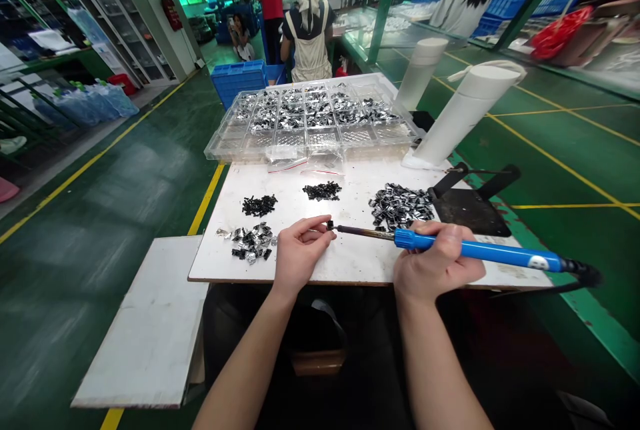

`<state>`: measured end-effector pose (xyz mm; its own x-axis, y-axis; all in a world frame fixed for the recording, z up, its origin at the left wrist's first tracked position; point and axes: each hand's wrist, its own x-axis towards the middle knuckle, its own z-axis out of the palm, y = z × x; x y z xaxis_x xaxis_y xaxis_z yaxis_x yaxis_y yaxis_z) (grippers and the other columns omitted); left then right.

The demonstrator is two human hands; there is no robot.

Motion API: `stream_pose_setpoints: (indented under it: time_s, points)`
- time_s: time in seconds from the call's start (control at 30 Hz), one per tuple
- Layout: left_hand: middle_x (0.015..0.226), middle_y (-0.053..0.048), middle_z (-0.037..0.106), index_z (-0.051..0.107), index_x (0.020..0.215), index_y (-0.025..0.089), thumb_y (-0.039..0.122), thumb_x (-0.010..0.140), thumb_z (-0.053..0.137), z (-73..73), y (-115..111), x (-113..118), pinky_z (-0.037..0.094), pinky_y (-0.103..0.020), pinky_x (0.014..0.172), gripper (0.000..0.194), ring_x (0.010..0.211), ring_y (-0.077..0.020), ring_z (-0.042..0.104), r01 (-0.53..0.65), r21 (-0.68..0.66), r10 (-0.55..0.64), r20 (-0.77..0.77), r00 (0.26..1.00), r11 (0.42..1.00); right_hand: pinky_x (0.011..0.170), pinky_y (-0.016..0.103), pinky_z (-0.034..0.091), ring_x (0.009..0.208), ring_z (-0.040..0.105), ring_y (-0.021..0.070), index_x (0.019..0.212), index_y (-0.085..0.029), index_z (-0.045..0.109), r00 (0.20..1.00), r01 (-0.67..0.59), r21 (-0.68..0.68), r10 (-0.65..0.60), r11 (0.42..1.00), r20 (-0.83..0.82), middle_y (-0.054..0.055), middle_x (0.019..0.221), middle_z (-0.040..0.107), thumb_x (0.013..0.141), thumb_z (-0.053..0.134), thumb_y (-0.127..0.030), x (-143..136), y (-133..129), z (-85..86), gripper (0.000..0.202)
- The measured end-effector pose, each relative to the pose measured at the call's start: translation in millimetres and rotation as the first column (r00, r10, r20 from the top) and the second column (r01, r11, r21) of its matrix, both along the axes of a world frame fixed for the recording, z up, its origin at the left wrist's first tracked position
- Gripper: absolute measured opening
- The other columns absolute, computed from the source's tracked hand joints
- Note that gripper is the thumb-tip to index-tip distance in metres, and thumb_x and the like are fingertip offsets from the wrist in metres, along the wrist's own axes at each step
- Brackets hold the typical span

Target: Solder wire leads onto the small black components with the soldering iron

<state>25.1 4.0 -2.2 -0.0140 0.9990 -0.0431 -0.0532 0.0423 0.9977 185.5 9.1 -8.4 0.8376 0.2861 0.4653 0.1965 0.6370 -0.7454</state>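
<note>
My right hand (pixel 440 260) is closed round the blue handle of a soldering iron (pixel 480 253), its metal tip pointing left. Between the thumb and fingertips of my left hand (pixel 303 250) is a small black part (pixel 330 225), and the iron's tip meets it or lies right beside it; which one I cannot tell. Left of my left hand lies a loose pile of silver-and-black pieces (pixel 253 242). Behind that are two small heaps of black parts, one at the left (pixel 259 205) and one in the middle (pixel 323 191). A larger silver-and-black pile (pixel 400 205) lies beyond the iron.
A clear compartment tray (pixel 220 143) with many small pieces stands at the table's back, plastic bags (pixel 325 162) before it. Two white tubes (pixel 465 117) and a black metal stand (pixel 470 210) are at the right. A white board (pixel 145 323) sits lower left. People work beyond.
</note>
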Motion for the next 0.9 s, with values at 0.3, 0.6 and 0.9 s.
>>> stream_pose_setpoints:
  time_s: [0.3,0.6,0.9]
  points:
    - [0.088,-0.004,0.075,0.082,0.103,0.018,0.021,0.074,0.08,-0.6,-0.5,-0.8,0.06,-0.028,0.077,0.028,0.078,-0.0168,0.075,-0.002,0.013,0.002,0.001,1.0,1.0,0.051,0.031,0.045,0.051,0.056,0.0152,0.059,-0.019,0.061,1.0,0.009,-0.004,-0.009,1.0,0.011,-0.002,0.055,0.056,0.084,0.065,-0.038,-0.6,0.0,1.3,0.032]
    - [0.087,-0.004,0.075,0.081,0.103,0.019,0.02,0.075,0.08,-1.9,0.0,-0.9,0.059,-0.025,0.075,0.029,0.078,-0.0157,0.075,0.007,0.021,-0.006,-0.004,1.0,1.0,0.052,0.031,0.045,0.052,0.056,0.0154,0.058,-0.019,0.062,1.0,0.007,-0.019,-0.006,1.0,0.02,-0.002,0.054,0.057,0.083,0.065,-0.036,-1.3,-0.5,1.4,0.03]
    - [0.088,-0.004,0.074,0.081,0.104,0.019,0.019,0.075,0.08,-0.6,-0.9,-0.3,0.059,-0.024,0.076,0.029,0.078,-0.015,0.075,0.005,0.022,-0.004,-0.015,1.0,1.0,0.052,0.031,0.046,0.051,0.056,0.0152,0.058,-0.019,0.061,0.999,0.024,-0.042,-0.022,0.999,0.046,-0.002,0.053,0.056,0.083,0.063,-0.036,-1.8,-1.1,2.3,0.031]
